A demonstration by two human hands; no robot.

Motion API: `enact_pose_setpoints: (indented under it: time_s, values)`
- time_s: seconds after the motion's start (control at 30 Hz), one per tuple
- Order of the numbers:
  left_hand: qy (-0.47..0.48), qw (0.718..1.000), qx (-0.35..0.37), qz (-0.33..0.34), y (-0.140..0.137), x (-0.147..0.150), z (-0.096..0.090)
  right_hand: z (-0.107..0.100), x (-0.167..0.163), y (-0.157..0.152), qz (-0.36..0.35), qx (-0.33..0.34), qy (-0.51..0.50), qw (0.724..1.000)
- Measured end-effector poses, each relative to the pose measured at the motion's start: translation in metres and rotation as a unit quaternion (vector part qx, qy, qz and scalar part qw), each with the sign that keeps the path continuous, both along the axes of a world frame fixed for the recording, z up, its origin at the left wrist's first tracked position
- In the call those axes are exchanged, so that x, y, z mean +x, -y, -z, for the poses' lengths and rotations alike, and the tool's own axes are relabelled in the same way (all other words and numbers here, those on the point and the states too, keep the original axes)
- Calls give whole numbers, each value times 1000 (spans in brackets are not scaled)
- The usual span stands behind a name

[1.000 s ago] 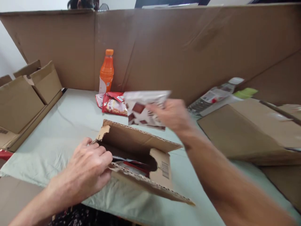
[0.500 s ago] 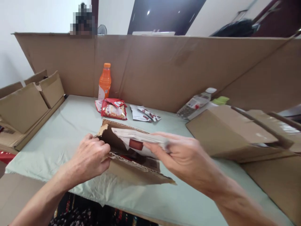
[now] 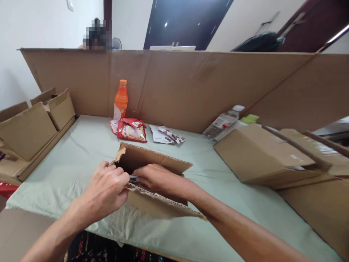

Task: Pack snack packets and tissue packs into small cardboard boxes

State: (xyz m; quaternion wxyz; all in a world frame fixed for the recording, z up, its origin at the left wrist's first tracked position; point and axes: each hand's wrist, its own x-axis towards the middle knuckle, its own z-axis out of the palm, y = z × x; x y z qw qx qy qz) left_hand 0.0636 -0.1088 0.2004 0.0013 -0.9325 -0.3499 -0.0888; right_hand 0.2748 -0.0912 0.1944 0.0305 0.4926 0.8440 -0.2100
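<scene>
An open-topped cardboard box [image 3: 160, 156] with torn edges sits on the cloth-covered table in front of me. My left hand [image 3: 109, 187] is closed around the box's near left edge. Inside the box reaches my right hand [image 3: 154, 176], its fingers bent and partly hidden by the near wall. A narrow light edge of a packet [image 3: 132, 178] shows at those fingertips. Beyond the box lie a red snack packet [image 3: 132, 131] and flat white packets [image 3: 163, 134]. Behind the red packet stands an orange drink bottle [image 3: 120, 100].
Cardboard boxes flank the table: one at the left [image 3: 29, 131], one at the right [image 3: 261, 153]. A clear bottle [image 3: 223, 123] leans by the right one. A tall cardboard panel [image 3: 174, 87] closes off the back. Behind it a person's head shows, blurred.
My right hand has gone from above the box down inside it, with the white packet it held now mostly out of sight. My left hand keeps its grip on the box edge.
</scene>
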Motion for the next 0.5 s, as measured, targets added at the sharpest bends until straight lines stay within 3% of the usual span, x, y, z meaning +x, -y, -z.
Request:
enact_pose_setpoints:
  time_s: [0.13,0.2,0.27,0.33,0.4,0.47,0.5]
  values:
    - [19,1000,1,5,-1,-1,3,5,11,10,7,25,-53,998]
    - [34,999,6,7,-1,-3,3,1,23,21,5,94,-148,984]
    - [54,998,17,13,-2,-4,3,-7,41,32,30,196,-252,947]
    - [74,997,30,24,-2,-5,3,-14,64,37,112,295,-315,895]
    - [90,995,37,30,-2,-4,4,-12,92,31,222,352,-332,846]
    - [105,993,40,27,-2,-3,6,2,120,13,312,342,-325,825]
    - [113,993,41,22,-3,-2,8,13,133,2,339,316,-319,827]
